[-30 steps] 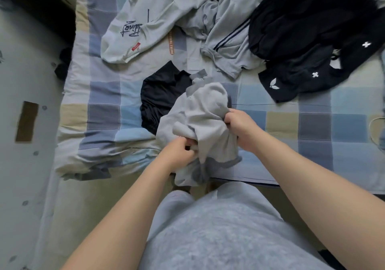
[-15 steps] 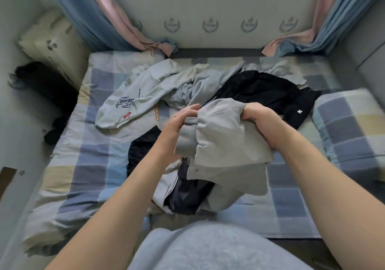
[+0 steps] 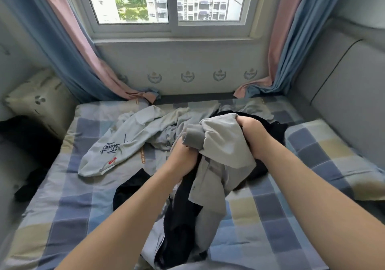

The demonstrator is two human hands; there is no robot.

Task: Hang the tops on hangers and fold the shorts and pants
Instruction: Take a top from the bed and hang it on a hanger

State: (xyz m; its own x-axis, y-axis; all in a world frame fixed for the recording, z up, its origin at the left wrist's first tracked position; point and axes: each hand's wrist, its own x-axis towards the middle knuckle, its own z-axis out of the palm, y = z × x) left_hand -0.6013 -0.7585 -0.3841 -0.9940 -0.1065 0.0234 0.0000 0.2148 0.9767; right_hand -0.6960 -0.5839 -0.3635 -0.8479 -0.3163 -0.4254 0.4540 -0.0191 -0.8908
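Both my hands hold a bunched grey garment (image 3: 223, 144) with a dark lining above the bed. My left hand (image 3: 183, 157) grips its lower left fold and my right hand (image 3: 253, 133) grips its upper right edge. The garment hangs down in front of me towards the bed's near edge. Behind it lie a pale grey top with black script (image 3: 125, 144) and a black garment (image 3: 277, 130). Another dark piece (image 3: 131, 188) lies on the bed under my left forearm.
The bed carries a checked blue, grey and beige cover (image 3: 68, 205). A checked pillow (image 3: 333, 150) lies at the right, a cream pillow (image 3: 39, 100) at the far left. Blue and pink curtains (image 3: 83, 61) frame a window at the bed's far end.
I have lifted the grey garment off the bed and raised it. The view has tilted up from the bed to the window.
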